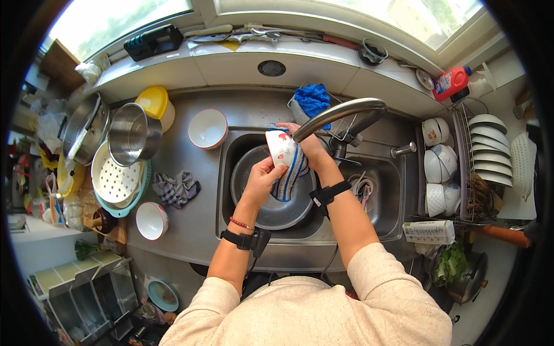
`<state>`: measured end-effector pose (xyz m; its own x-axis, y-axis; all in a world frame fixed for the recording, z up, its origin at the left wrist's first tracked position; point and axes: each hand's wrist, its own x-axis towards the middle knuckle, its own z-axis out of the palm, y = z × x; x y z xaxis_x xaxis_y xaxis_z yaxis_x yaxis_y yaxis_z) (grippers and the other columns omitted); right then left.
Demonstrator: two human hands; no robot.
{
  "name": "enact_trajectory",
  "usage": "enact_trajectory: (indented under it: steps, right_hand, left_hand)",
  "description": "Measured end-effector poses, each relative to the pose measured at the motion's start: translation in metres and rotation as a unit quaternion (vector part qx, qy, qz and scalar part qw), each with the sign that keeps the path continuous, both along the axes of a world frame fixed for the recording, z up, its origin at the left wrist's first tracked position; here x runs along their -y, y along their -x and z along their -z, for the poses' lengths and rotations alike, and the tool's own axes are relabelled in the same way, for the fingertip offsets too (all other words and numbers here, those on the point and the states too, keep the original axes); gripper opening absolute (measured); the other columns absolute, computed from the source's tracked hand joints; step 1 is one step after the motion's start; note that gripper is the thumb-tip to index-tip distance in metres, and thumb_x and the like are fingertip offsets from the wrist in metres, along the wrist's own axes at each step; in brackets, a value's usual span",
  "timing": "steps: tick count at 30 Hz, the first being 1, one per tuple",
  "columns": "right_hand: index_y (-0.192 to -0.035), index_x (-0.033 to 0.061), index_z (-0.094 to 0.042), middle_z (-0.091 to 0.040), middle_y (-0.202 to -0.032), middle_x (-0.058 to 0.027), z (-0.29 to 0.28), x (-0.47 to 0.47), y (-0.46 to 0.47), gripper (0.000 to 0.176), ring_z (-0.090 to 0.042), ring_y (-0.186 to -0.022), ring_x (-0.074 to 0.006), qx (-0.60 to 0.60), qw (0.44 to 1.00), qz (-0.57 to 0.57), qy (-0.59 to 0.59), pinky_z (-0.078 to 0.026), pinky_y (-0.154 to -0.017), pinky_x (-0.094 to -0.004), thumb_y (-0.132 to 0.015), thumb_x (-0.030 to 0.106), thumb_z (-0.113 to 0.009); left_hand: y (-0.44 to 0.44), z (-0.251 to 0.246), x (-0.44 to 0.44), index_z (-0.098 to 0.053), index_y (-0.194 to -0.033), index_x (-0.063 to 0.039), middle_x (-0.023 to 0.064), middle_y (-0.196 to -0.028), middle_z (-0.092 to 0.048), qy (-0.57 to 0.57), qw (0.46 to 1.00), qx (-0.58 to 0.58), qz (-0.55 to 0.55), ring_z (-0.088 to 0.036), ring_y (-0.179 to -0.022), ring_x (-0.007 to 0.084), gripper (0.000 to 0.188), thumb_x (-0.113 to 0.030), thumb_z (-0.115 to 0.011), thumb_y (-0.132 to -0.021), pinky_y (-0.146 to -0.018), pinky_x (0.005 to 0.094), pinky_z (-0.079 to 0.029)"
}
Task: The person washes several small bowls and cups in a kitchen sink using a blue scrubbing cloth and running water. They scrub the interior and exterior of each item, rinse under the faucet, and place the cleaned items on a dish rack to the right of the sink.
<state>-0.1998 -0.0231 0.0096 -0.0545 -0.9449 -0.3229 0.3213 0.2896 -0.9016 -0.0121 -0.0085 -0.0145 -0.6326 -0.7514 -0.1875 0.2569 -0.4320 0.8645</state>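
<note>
Tilted on its side over the sink is a white bowl (277, 149) with a red rim and red pattern. My left hand (262, 179) grips its lower edge, thumb on the outer wall. On the far side my right hand (308, 145) presses a blue-and-grey striped cloth (289, 179) against the bowl, and part of the cloth hangs down. The metal faucet spout (337, 113) partly covers that hand. Below both hands a round metal basin (277, 214) sits in the left sink compartment. Whether water is running cannot be made out.
Two similar bowls (207, 128) (152, 220) stand on the steel counter left of the sink, with a crumpled checked rag (176, 188) between them. A steel pot (134, 135) is farther left. Utensils lie in the right sink compartment (387, 203). A dish rack (463, 173) holds bowls and plates.
</note>
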Motion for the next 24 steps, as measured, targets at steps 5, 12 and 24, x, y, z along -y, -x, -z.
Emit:
enact_trajectory:
  steps: [5,12,24]
  right_hand:
    - [-0.139,0.0030,-0.057,-0.067,-0.123,-0.0115,0.032,-0.009,0.000,0.041,-0.067,-0.106,-0.0195,0.130,0.988,0.078,0.018,-0.054,-0.093,-0.0320,-0.105,0.025,-0.047]
    - [-0.141,0.0042,-0.056,-0.042,-0.152,-0.0118,0.051,-0.047,-0.061,0.042,-0.038,-0.142,-0.0254,-0.212,0.944,0.172,0.184,-0.029,-0.117,-0.0362,-0.106,0.026,-0.051]
    - [-0.135,-0.0033,-0.057,-0.067,-0.122,-0.0074,0.061,-0.038,-0.030,0.043,-0.059,-0.116,-0.0177,0.037,0.983,0.178,-0.006,-0.042,-0.103,-0.0304,-0.106,0.027,-0.048]
  left_hand:
    - [0.011,0.022,-0.013,-0.058,-0.131,0.000,0.0099,-0.124,-0.067,-0.125,0.966,-0.201,-0.104,-0.064,-0.113,0.0190,0.032,-0.012,-0.060,-0.101,-0.103,0.0342,-0.049]
    - [0.033,0.045,-0.004,-0.052,-0.137,-0.008,0.0085,-0.138,-0.059,-0.168,0.906,-0.319,-0.223,-0.058,-0.126,0.0223,0.033,-0.013,-0.053,-0.104,-0.110,0.0392,-0.046]
    - [-0.002,0.050,-0.014,-0.050,-0.139,-0.006,0.0107,-0.138,-0.060,-0.220,0.924,-0.286,-0.129,-0.059,-0.126,0.0246,0.036,-0.017,-0.053,-0.105,-0.108,0.0425,-0.047]
